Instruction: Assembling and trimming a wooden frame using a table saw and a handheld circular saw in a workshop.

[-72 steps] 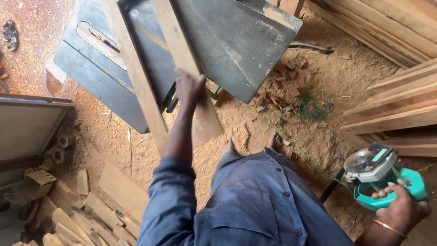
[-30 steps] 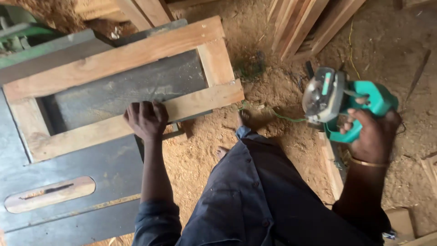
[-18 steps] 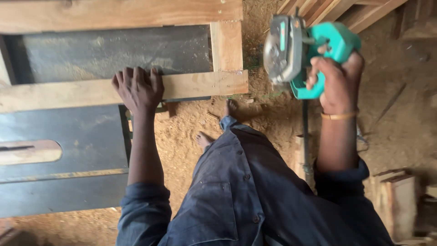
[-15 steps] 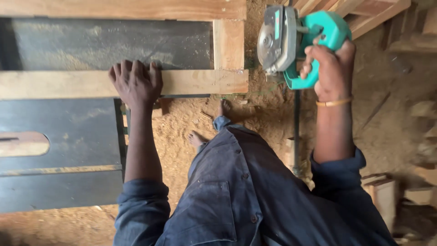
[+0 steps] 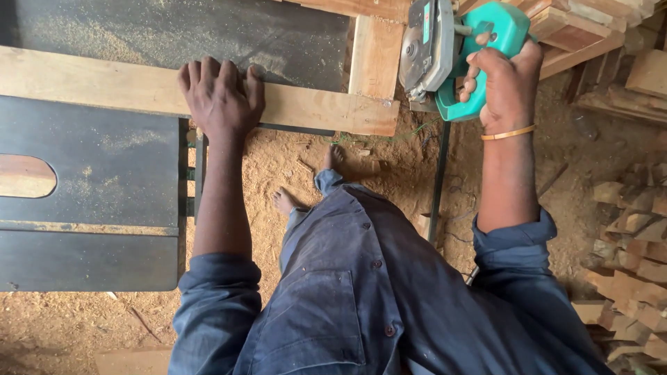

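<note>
My left hand [image 5: 221, 99] lies flat, fingers together, on a long pale wooden board [image 5: 104, 89] of a nailed frame that rests on a dark metal saw table [image 5: 90, 187]. My right hand [image 5: 506, 82] grips the green handle of a circular saw [image 5: 451, 48]. The saw hangs just right of the frame's short upright board [image 5: 375, 55], its blade guard close to the frame's corner. My blue work clothes and bare feet show below.
Sawdust covers the ground. A stack of timber [image 5: 583, 28] lies at the top right and offcut blocks [image 5: 632, 264] pile up at the right edge. The saw table has an oval insert [image 5: 24, 176] at the left. A dark cable [image 5: 439, 180] runs down beside my legs.
My right hand has brought the saw from low at my side up to the frame's right end. My left hand has stayed pressed on the long board while my view swung over the table.
</note>
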